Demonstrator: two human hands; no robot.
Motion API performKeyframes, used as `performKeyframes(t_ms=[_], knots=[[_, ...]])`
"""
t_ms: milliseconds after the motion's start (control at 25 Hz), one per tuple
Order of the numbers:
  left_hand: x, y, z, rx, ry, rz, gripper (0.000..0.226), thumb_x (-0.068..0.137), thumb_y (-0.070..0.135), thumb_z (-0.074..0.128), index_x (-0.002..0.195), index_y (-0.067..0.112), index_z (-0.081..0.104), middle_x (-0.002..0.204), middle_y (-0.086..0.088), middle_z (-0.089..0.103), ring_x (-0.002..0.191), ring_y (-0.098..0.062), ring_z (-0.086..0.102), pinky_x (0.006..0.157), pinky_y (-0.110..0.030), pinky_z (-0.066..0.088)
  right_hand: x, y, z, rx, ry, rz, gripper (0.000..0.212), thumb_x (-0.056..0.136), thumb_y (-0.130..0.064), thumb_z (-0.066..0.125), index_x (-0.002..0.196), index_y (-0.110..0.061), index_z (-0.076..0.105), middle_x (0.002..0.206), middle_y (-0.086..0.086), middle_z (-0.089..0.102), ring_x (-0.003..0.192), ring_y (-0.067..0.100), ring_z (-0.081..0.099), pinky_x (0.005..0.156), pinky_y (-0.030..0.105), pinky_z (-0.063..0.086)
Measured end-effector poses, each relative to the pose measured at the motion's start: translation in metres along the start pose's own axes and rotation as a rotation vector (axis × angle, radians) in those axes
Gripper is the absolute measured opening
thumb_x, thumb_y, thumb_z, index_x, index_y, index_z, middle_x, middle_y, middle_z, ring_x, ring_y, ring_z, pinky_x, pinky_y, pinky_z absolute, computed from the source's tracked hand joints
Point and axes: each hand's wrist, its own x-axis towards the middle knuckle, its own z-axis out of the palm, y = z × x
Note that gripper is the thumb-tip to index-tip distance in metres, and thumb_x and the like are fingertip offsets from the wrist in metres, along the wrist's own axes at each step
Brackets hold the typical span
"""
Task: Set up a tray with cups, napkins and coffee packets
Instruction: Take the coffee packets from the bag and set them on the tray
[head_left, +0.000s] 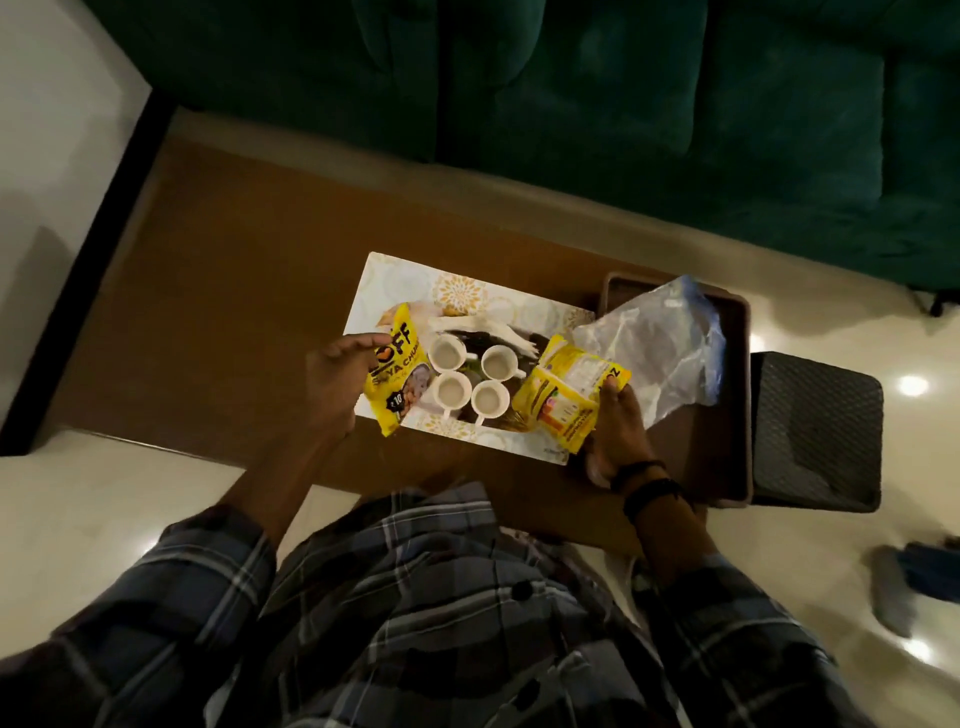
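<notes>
Plaid sleeves (208, 582) lowest in frame, forearms reaching over tabletop (234, 260). Left hand (337, 379) grips a yellow packet (397, 374) by its edge, fingers curled; packet overlaps left end of tray (467, 291). Right hand (618, 431), dark bands at wrist, pinches a yellow packet bunch (566, 400) at tray's right end; count in the bunch unclear. Between them, four white cups (451, 391) upright on tray, clustered two by two. White napkins (483, 327) lie just behind cups. Clear bag (660, 343) sits on brown tray (737, 364) to the right. Dark stool (815, 431) beside that. Green sofa (623, 104) beyond.
</notes>
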Motion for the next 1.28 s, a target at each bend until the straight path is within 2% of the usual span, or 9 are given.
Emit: performKeyframes(t_ms=[160, 280, 440, 600, 760, 920, 1120, 1200, 1280], knots=[[0.028, -0.023, -0.005, 0.06, 0.039, 0.018, 0.016, 0.08, 0.01, 0.072, 0.079, 0.026, 0.074, 0.086, 0.001, 0.073, 0.077, -0.01, 0.071, 0.075, -0.03, 0.056, 0.022, 0.015, -0.004, -0.152, 0.263, 0.033, 0.037, 0.105, -0.017, 0.033, 0.124, 0.013, 0.04, 0.128, 0.035, 0.053, 0.117, 0.048, 0.055, 0.096, 0.059, 0.047], [0.049, -0.043, -0.001, 0.078, 0.041, 0.017, 0.013, 0.082, 0.007, 0.071, 0.091, 0.018, 0.072, 0.082, 0.003, 0.067, 0.079, -0.015, 0.066, 0.073, -0.034, 0.055, 0.043, 0.023, -0.011, -0.301, 0.404, 0.045, 0.028, 0.101, -0.013, 0.043, 0.104, 0.015, 0.048, 0.107, 0.03, 0.058, 0.101, 0.039, 0.059, 0.071, 0.034, 0.045], [0.068, -0.056, 0.005, 0.069, 0.062, 0.015, 0.026, 0.085, -0.002, 0.064, 0.11, 0.005, 0.061, 0.081, 0.001, 0.059, 0.074, -0.013, 0.057, 0.062, -0.029, 0.047, 0.056, 0.027, -0.006, 0.091, 0.394, 0.226, 0.048, 0.095, 0.01, 0.039, 0.14, -0.004, 0.031, 0.124, 0.024, 0.047, 0.098, 0.041, 0.063, 0.072, 0.041, 0.06], [0.088, -0.073, 0.005, 0.167, 0.051, 0.03, 0.033, 0.086, -0.005, 0.062, 0.084, 0.027, 0.055, 0.08, 0.005, 0.056, 0.071, -0.007, 0.054, 0.057, -0.024, 0.042, 0.071, 0.037, -0.003, 0.471, 0.349, 0.319, 0.055, 0.097, 0.013, 0.025, 0.141, -0.016, 0.042, 0.144, 0.015, 0.043, 0.111, 0.032, 0.06, 0.08, 0.025, 0.058], [0.109, -0.088, -0.007, 0.321, 0.101, 0.02, 0.041, 0.087, -0.006, 0.059, 0.075, 0.032, 0.05, 0.078, 0.01, 0.052, 0.07, -0.002, 0.049, 0.059, -0.021, 0.039, 0.09, 0.052, -0.012, 0.787, 0.432, 0.428, 0.057, 0.088, -0.002, 0.061, 0.141, -0.002, 0.043, 0.151, 0.018, 0.039, 0.134, 0.027, 0.048, 0.096, 0.018, 0.052], [0.124, -0.098, -0.013, 0.446, 0.099, -0.013, 0.029, 0.091, 0.0, 0.054, 0.084, 0.028, 0.055, 0.091, -0.008, 0.059, 0.065, -0.006, 0.048, 0.055, -0.024, 0.038, 0.101, 0.06, -0.013, 0.919, 0.492, 0.509, 0.036, 0.103, -0.017, 0.041, 0.135, -0.004, 0.052, 0.138, 0.017, 0.055, 0.118, 0.029, 0.061, 0.092, 0.021, 0.054], [0.109, -0.099, 0.002, 0.601, 0.051, 0.087, 0.033, 0.093, 0.001, 0.049, 0.126, 0.002, 0.051, 0.133, -0.023, 0.051, 0.093, -0.041, 0.058, 0.073, -0.031, 0.049, 0.092, 0.037, -0.032, -0.107, 0.432, 0.413, 0.042, 0.092, -0.051, 0.053, 0.088, -0.013, 0.069, 0.074, 0.01, 0.071, 0.047, 0.02, 0.061, 0.036, 0.021, 0.048], [0.096, -0.094, 0.013, 0.677, 0.096, 0.184, 0.042, 0.088, -0.003, 0.054, 0.13, 0.002, 0.051, 0.134, -0.025, 0.05, 0.11, -0.041, 0.055, 0.087, -0.038, 0.049, 0.098, 0.02, -0.053, -0.507, 0.599, 0.278, 0.058, 0.079, -0.067, 0.057, 0.069, -0.01, 0.063, 0.066, 0.009, 0.067, 0.062, 0.026, 0.063, 0.052, 0.028, 0.051], [0.084, -0.087, 0.03, 0.689, 0.061, 0.238, 0.051, 0.086, -0.003, 0.057, 0.135, 0.003, 0.046, 0.14, -0.023, 0.046, 0.128, -0.039, 0.046, 0.103, -0.05, 0.042, 0.113, 0.004, -0.069, -0.546, 0.633, 0.21, 0.08, 0.069, -0.071, 0.064, 0.117, -0.008, 0.059, 0.118, 0.014, 0.063, 0.111, 0.029, 0.06, 0.095, 0.039, 0.049]])
